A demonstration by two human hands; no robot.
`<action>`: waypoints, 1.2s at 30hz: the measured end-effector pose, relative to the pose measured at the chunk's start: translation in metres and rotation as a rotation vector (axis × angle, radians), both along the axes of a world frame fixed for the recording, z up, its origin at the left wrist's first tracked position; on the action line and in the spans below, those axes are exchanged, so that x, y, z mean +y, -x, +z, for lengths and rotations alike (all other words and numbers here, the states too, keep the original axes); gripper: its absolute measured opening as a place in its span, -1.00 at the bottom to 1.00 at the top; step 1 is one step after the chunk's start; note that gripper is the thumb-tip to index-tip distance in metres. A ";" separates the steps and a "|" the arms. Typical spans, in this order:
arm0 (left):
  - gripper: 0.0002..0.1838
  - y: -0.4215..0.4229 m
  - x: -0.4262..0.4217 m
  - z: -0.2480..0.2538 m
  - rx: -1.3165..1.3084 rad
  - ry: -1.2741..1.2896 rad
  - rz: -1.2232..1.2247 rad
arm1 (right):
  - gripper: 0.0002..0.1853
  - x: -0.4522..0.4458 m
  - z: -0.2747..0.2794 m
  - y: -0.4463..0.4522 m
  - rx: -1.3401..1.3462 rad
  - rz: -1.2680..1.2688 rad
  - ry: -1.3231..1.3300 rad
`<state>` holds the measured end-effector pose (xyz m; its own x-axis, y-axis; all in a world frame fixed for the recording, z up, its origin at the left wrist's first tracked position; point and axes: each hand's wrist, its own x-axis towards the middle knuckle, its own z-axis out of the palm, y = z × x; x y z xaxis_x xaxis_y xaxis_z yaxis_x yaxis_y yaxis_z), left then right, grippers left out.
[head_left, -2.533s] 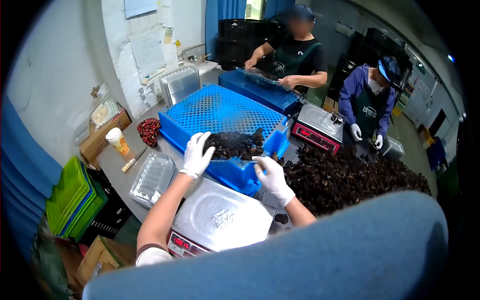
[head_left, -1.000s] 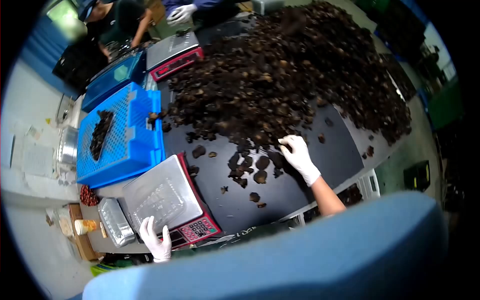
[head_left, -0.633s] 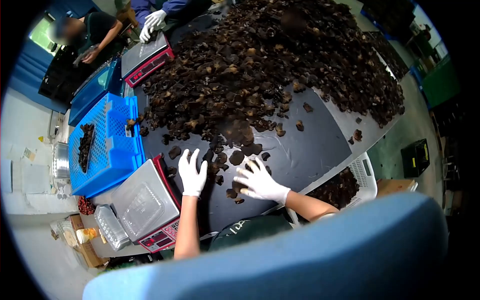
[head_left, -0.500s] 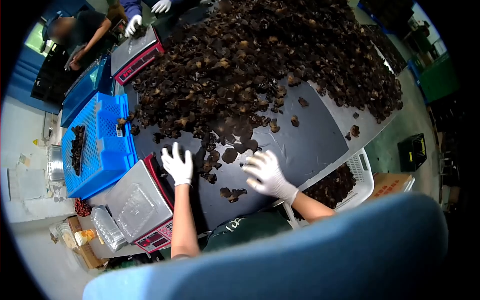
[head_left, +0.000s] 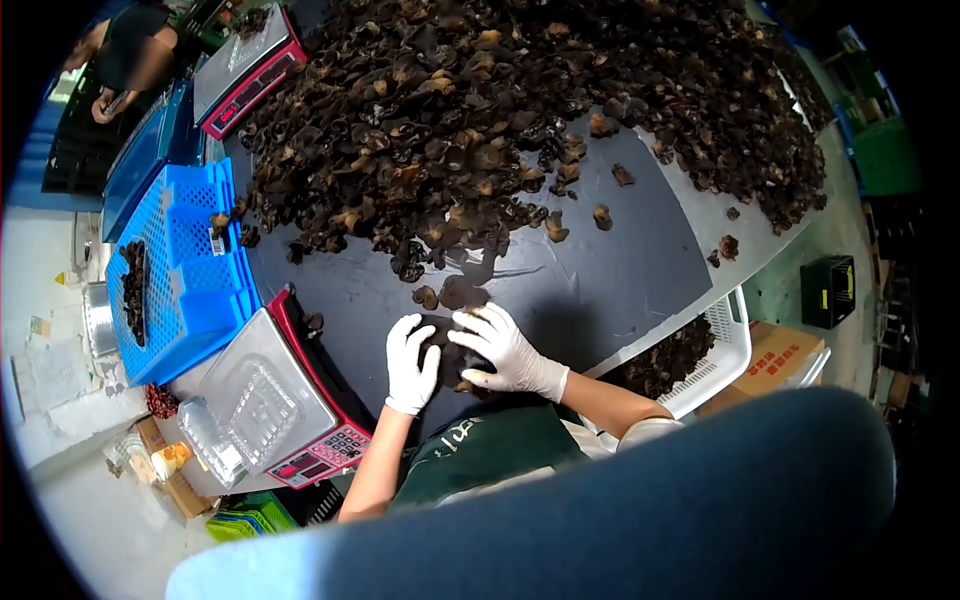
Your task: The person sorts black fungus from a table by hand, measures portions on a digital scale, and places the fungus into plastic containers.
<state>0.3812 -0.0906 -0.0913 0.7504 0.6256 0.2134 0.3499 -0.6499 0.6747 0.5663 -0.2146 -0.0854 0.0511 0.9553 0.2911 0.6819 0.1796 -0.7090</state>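
Left hand (head_left: 410, 366) and right hand (head_left: 507, 352), both part-open, are cupping dark pieces (head_left: 446, 342) between them, right of the near scale (head_left: 342, 447); the big pile (head_left: 430, 140) is lying beyond it.

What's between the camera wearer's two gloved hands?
Dark, fungus-like pieces lie between the left hand and the right hand, as the head view shows.

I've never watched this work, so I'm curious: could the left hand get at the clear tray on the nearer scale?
Probably yes: the left hand, beside some dark pieces, is close to the scale, and nothing seems to block the clear tray.
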 end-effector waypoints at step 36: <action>0.33 0.048 -0.038 -0.027 0.236 0.006 0.205 | 0.21 -0.056 -0.019 0.025 -0.244 -0.190 0.274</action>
<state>0.3334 -0.1285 -0.1186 0.6366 0.7699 0.0439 0.6211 -0.5456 0.5627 0.5410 -0.2708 -0.1047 0.1951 0.9793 0.0531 0.8390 -0.1386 -0.5261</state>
